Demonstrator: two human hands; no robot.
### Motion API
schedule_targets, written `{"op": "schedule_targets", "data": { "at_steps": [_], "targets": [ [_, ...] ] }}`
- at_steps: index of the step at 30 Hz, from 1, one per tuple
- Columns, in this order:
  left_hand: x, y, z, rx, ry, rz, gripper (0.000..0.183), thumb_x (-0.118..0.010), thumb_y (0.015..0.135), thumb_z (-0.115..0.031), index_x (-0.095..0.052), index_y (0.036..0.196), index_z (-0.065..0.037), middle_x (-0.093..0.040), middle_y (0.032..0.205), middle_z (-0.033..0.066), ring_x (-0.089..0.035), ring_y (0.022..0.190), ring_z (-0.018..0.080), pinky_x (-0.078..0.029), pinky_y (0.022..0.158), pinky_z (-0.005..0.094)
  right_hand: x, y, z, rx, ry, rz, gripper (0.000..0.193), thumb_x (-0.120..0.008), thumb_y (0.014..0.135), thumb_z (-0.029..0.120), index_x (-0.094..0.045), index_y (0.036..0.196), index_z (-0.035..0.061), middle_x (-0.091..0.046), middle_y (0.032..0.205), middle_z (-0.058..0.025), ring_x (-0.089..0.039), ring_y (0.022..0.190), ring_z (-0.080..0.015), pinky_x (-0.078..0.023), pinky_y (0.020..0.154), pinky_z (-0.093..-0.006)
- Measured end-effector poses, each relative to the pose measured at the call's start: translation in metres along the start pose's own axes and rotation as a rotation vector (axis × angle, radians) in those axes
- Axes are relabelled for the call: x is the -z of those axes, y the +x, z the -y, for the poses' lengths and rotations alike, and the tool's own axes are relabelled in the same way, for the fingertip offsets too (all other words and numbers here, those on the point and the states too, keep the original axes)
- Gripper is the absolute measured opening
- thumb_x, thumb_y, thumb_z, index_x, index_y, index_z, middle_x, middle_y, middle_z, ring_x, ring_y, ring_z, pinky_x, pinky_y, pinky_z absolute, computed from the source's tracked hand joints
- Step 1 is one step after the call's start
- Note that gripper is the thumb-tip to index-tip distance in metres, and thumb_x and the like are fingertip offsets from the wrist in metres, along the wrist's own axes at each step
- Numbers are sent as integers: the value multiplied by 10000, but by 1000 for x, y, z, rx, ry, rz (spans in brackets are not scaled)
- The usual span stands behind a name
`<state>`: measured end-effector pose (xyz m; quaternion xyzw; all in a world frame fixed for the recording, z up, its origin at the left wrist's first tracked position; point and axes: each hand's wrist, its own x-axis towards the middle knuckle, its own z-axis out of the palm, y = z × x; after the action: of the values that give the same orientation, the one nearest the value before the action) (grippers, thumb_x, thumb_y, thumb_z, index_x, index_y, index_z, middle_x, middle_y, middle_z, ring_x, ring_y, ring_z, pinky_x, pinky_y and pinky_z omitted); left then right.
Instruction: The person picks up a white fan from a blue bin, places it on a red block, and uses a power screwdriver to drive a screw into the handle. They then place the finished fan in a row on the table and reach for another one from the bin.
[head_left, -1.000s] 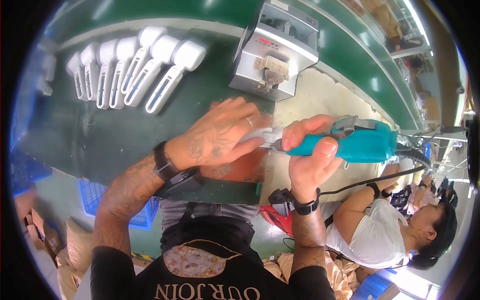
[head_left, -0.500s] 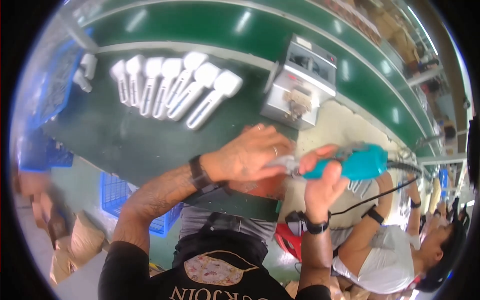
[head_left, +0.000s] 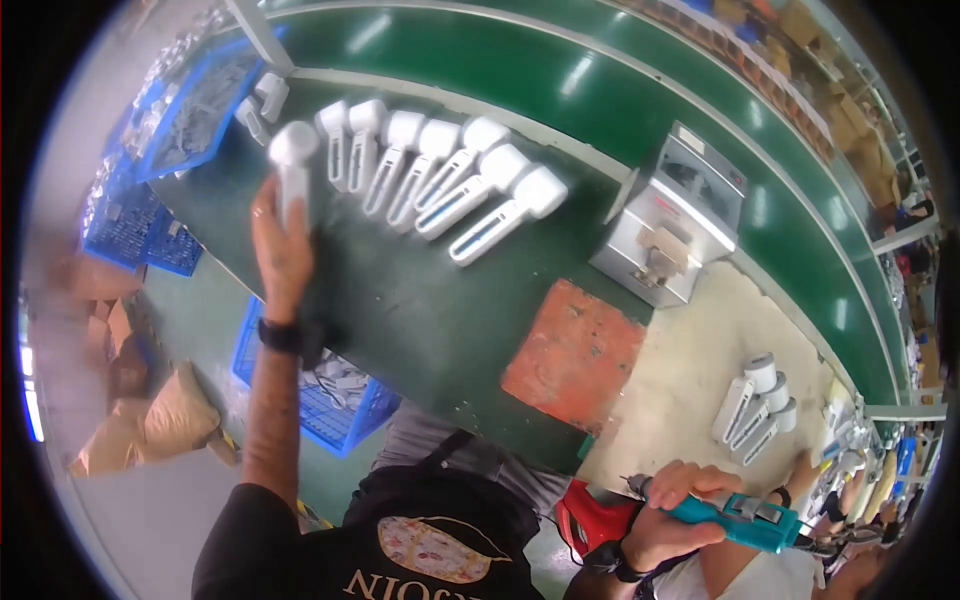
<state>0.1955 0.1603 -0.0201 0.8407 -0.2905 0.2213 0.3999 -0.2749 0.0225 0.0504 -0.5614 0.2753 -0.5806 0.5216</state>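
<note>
My left hand point(head_left: 283, 250) is closed around the handle of a white handheld device with a round head point(head_left: 293, 148), at the left end of a row of similar white devices point(head_left: 410, 175) on the dark green table. The held device points away from me, round head up. My right hand point(head_left: 668, 525) grips a teal electric screwdriver point(head_left: 745, 518) at the lower right, its bit pointing left. A worn red-orange pad point(head_left: 575, 350) lies on the table between my hands, with nothing on it.
A grey metal machine point(head_left: 665, 225) stands at the back right. Several white devices point(head_left: 757, 405) lie on the beige surface point(head_left: 690, 340). Blue crates point(head_left: 200, 110) with white parts are at the left, and another blue crate point(head_left: 335, 405) is below the table edge. A co-worker's arm point(head_left: 800, 475) is at the right.
My left hand has moved from the red-orange pad to the far left with the white device. My right hand has drawn the electric screwdriver away to the lower right. The view has turned.
</note>
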Motion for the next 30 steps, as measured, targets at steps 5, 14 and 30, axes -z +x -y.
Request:
{"op": "schedule_targets", "data": {
  "at_steps": [5,14,30],
  "targets": [
    [-12,20,51,-197,210,171,493,-685,950,-225,-537,1354,15,-576,1316,210,-558,1209,340,-442,1028,419,-2,7,6,-174,46,-60,748,-604,812,761,-476,1015,52,-460,627,-23,-442,496,-143,-360,452,-279],
    [-94,-87,-326,-512,-813,990,338,-680,903,-361,-627,963,-33,-633,856,161,-610,785,355,-472,692,449,13,3,15,-161,54,-14,707,-676,826,659,-488,1031,8,-504,652,-65,-518,556,-194,-419,515,-318],
    [-160,-165,-384,-519,-760,1154,358,-657,822,-352,-659,989,-35,-666,940,156,-649,914,352,-494,822,461,26,-7,6,-61,-199,-91,760,-691,833,644,-508,1102,-44,-604,820,-99,-603,667,-167,-478,590,-273]
  ]
}}
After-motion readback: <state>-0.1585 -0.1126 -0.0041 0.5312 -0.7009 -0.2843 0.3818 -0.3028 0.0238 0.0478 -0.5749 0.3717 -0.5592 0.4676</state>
